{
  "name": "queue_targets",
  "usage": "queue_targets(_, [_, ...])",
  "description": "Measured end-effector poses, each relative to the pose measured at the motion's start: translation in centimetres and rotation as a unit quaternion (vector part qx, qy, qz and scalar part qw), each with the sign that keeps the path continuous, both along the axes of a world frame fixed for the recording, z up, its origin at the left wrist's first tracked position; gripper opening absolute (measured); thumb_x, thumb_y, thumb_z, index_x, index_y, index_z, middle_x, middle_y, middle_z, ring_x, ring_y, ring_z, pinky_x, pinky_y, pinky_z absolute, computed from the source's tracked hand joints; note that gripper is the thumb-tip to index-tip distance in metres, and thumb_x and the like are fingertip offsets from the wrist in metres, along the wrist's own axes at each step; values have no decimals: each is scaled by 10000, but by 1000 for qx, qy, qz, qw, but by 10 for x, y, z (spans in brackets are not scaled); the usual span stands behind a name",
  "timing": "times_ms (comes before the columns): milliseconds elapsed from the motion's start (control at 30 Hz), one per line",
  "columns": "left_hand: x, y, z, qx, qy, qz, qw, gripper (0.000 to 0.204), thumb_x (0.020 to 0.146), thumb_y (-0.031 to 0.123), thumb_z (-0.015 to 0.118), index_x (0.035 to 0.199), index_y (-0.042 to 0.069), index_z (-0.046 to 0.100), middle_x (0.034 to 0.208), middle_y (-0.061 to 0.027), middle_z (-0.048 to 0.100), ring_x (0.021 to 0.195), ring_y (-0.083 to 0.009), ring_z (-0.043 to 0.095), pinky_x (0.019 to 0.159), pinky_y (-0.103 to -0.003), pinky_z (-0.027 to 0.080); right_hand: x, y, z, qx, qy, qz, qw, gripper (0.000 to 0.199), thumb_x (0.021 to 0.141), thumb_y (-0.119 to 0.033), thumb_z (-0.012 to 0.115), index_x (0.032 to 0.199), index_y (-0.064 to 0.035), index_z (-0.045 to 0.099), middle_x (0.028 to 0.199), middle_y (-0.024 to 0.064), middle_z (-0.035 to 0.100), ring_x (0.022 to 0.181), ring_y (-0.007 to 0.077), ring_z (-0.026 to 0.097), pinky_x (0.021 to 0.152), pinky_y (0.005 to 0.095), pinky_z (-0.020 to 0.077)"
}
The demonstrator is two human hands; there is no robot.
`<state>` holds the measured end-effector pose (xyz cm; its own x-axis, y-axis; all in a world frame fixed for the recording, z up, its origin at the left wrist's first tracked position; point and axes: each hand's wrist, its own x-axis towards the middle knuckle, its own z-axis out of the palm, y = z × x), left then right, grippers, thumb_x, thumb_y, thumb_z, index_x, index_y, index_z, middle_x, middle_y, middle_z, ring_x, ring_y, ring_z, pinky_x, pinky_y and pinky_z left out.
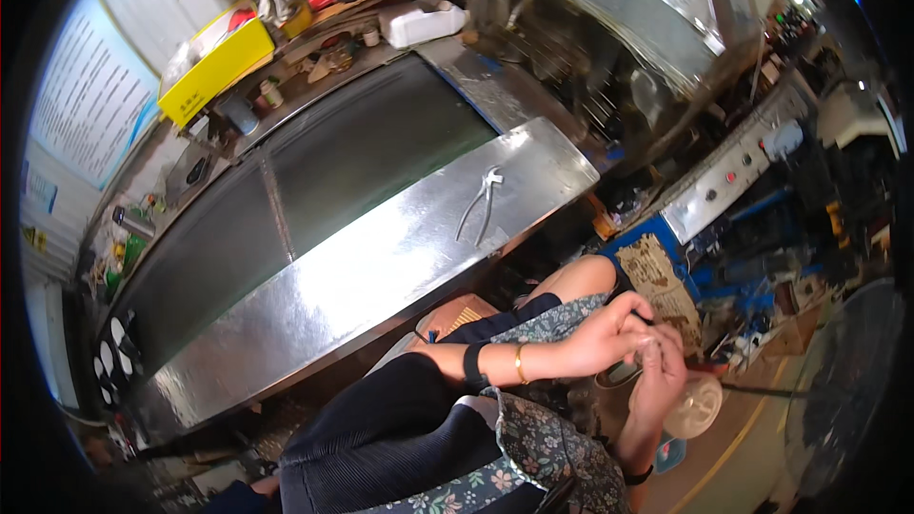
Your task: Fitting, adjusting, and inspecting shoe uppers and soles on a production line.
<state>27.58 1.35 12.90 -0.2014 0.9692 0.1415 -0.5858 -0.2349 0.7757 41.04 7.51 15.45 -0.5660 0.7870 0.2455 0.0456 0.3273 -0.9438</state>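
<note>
My left hand and my right hand meet over my lap, to the right of the steel ledge. Their fingers are closed and pressed together at the tips. Something small and dark shows by the left fingers, but what they hold is too hidden to name. A pair of pliers lies on the shiny steel ledge, out of reach of both hands as they are now, its handles spread a little. Below the right hand stands a round, pale plastic container.
Beyond the ledge lie dark, sunken panels. A yellow box and a white plastic jug stand behind them among clutter. At right are a control panel with buttons and a blue frame with torn cardboard.
</note>
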Motion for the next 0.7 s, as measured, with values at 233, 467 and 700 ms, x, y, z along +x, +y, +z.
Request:
queue_targets(233, [-85,-55,-37,-72,200,24,977,166,970,150,580,1053,12,619,827,-60,674,678,-111,611,618,-261,493,-76,7,-17,-230,94,59,967,63,933,-84,587,921,-24,571,895,69,586,817,187,567,767,314,476])
queue_targets(467, [-184,-156,-90,-140,333,42,931,210,978,208,552,998,21,645,808,-83,665,735,-186,646,684,-315,504,-153,38,-31,-453,214,67,863,148,1021,-240,485,976,-100,500,763,-6,416,600,86,355,544,271,352])
queue_targets(700, [-218,-182,-108,-129,-138,22,982,295,993,332,536,1040,56,630,1030,-31,652,969,-155,570,955,-339,437,-195,25,-58,-469,119,33,874,132,975,-220,549,921,-106,509,720,-8,423,571,93,344,519,254,325])
